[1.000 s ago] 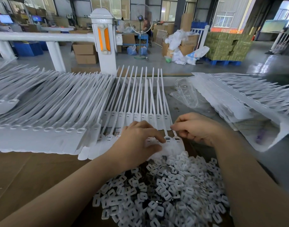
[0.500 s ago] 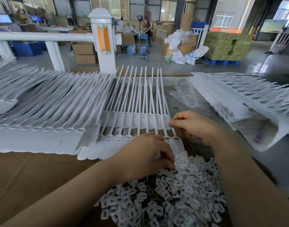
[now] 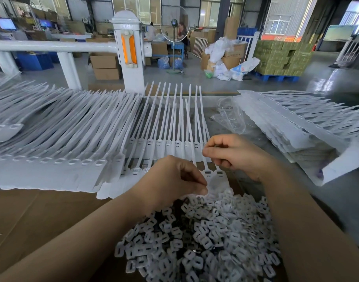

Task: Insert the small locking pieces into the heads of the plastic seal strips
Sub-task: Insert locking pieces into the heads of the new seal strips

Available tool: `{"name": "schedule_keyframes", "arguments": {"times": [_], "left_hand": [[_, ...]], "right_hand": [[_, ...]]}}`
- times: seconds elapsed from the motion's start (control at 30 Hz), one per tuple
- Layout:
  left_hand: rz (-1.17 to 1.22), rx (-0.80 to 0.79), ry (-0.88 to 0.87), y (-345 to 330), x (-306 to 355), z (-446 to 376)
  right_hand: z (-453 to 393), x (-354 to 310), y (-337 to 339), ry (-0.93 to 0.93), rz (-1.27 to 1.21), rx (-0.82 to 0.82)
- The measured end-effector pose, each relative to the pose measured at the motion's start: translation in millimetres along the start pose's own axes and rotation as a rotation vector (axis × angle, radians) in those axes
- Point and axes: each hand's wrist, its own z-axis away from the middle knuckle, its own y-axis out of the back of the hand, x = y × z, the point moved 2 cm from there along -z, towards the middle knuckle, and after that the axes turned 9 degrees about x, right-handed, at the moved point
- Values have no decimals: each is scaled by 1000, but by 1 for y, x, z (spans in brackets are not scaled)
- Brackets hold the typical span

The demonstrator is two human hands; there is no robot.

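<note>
One head-worn wide-angle view looks forward and down from close above the worktable [image 3: 27, 224], both forearms reaching in from the bottom edge; the pile of locking pieces [image 3: 205, 237] lies nearest, seal strips [image 3: 170, 127] beyond, and the factory floor [image 3: 194, 82] stretches far behind

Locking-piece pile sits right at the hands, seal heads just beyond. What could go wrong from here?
1. The left hand works at the edge of the pile of locking pieces; its forearm lies alongside and could scatter pieces over the cardboard.
2. The right hand hovers over thin seal strips; a snag could drag the row out of line.
</note>
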Motion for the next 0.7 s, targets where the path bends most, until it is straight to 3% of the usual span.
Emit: {"name": "schedule_keyframes", "arguments": {"times": [0.17, 0.47, 0.7], "left_hand": [[-24, -29, 76, 6, -3, -1], [369, 127, 324, 15, -6, -5], [432, 149, 361, 16, -7, -5]], "right_hand": [[3, -1, -1, 35, 24, -91], [5, -4, -4, 124, 34, -255], [5, -6, -9, 159, 27, -283]]}}
